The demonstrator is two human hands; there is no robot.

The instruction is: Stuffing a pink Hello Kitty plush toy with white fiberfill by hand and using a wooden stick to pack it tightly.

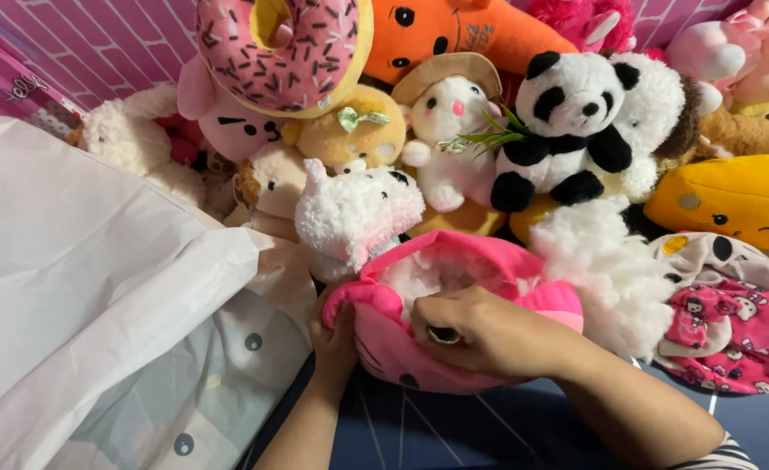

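1. Nearest, I see my left hand (pixel 337 335) clamped on the left rim of the pink plush shell (pixel 402 348), fingers closed on the fabric.
2. My right hand (pixel 476 331) is curled shut over the shell's near rim, at centre.
3. White stuffing (pixel 611 270) lies touching the shell's right side.
4. A white bag (pixel 97 287) lies left.
5. Farther off, the panda toy (pixel 567 126) and the pink doughnut cushion (pixel 284 52) rest among piled toys.
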